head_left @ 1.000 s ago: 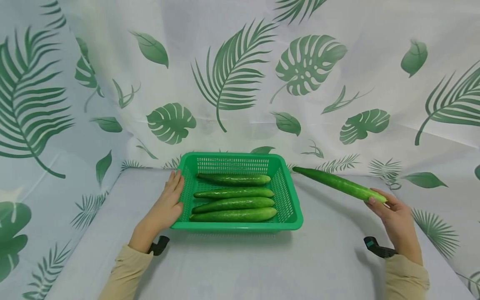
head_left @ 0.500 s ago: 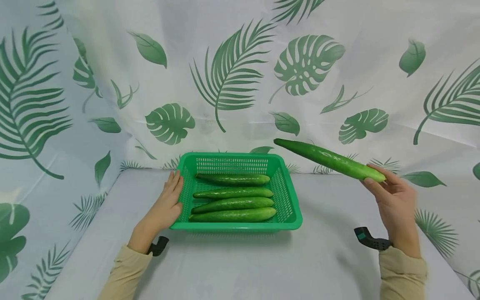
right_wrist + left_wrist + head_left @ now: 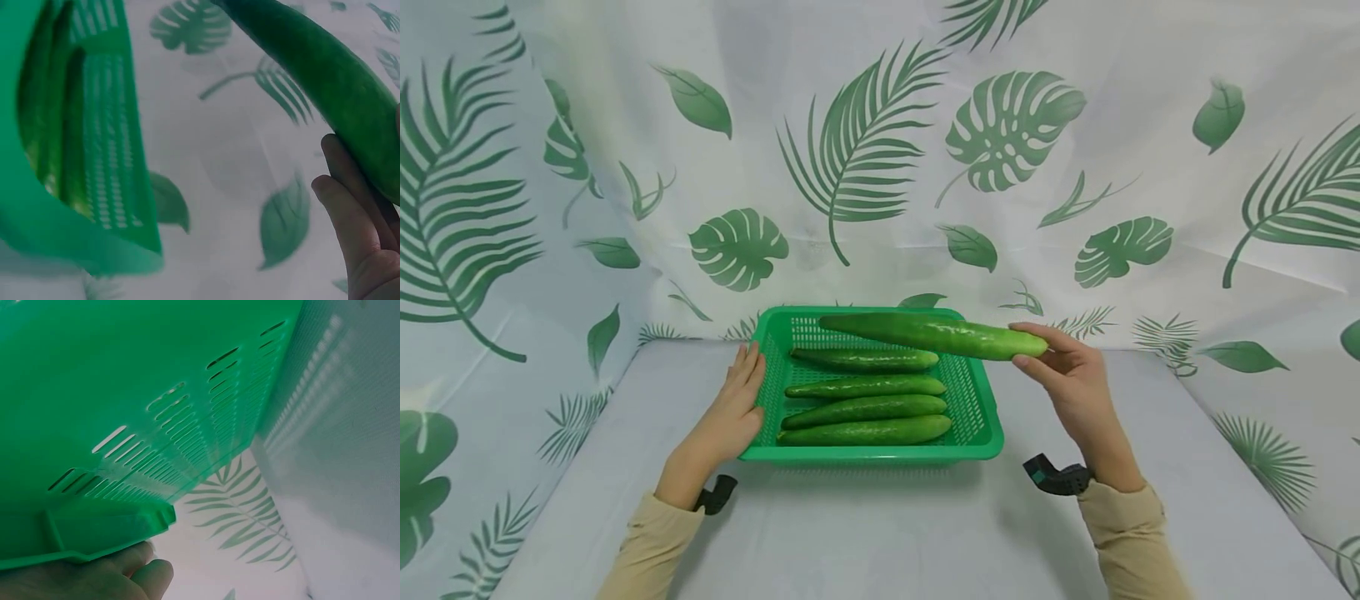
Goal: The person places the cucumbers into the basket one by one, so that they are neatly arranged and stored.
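Observation:
My right hand [image 3: 1075, 385] pinches a long green cucumber [image 3: 932, 333] by its paler end, between thumb and fingers. The cucumber lies nearly level over the back of a green plastic basket [image 3: 872, 452], dark tip pointing left. Inside the basket, several cucumbers [image 3: 867, 408] lie side by side, all running left to right. My left hand [image 3: 730, 417] rests against the basket's left rim with its fingers extended. In the left wrist view, fingers [image 3: 119, 565] touch the rim's edge beside the slotted wall. The right wrist view has the held cucumber [image 3: 325, 75] beside the fingers.
The basket stands on a pale table covering [image 3: 865, 533]. White fabric walls [image 3: 880, 275] with green leaf prints rise behind and at both sides. Each wrist wears a black camera mount, the right mount [image 3: 1056, 477] jutting inward toward the basket.
My right hand has raised the cucumber, then carried it left from the right side until it overlaps the basket's back. The left hand has stayed at the rim, and the basket has not moved.

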Action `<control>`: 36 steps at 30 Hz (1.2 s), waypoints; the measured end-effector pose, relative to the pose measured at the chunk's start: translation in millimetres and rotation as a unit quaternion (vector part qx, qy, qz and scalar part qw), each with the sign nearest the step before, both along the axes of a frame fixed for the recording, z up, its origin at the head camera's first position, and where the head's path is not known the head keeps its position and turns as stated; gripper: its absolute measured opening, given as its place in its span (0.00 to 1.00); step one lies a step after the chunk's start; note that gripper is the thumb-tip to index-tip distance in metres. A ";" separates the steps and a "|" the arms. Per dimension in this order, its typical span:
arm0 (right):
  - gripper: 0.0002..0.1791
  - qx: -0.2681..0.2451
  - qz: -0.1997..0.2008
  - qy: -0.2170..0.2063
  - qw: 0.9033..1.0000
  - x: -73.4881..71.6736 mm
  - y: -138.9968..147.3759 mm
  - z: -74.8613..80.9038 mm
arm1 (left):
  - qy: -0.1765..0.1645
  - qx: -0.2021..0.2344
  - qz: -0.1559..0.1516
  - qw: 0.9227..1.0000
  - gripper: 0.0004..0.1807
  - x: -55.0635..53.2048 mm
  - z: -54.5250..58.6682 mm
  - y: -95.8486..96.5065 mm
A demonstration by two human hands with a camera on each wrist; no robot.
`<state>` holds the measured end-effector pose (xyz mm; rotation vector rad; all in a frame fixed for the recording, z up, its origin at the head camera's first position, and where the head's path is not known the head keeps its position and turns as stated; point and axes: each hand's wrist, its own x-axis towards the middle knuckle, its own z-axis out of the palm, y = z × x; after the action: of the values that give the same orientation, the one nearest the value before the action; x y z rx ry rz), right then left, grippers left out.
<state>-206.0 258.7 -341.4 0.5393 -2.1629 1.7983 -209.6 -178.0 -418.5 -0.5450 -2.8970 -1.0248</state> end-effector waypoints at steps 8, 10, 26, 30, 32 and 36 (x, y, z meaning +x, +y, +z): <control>0.21 0.069 0.070 -0.053 0.994 2.0 -31.3 -34.9 | 0.006 -0.002 0.002 1.000 0.40 0.1 0.4 1.1; 0.21 0.094 0.090 -0.058 0.990 4.2 -35.3 -42.4 | 0.005 -0.004 0.001 1.000 0.40 0.2 0.2 1.0; 0.21 0.161 0.200 -0.019 0.966 -0.5 -39.7 -67.2 | 0.009 -0.007 0.000 1.000 0.39 -0.2 -0.2 1.8; 0.21 0.175 0.202 -0.013 0.964 -1.0 -41.3 -67.4 | 0.006 -0.005 0.000 1.000 0.39 -0.5 -0.4 1.3; 0.19 0.173 0.207 -0.011 0.963 -1.2 -42.1 -67.2 | 0.003 -0.003 -0.001 1.000 0.39 -0.8 -0.5 0.9; 0.17 0.166 0.217 -0.015 0.962 -1.6 -43.0 -67.1 | 0.002 -0.002 -0.001 1.000 0.39 -1.4 -0.6 0.1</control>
<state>-207.5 215.7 -408.6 1.1500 -2.5353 1.6380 -211.0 -178.0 -419.1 -0.5507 -2.8951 -1.0174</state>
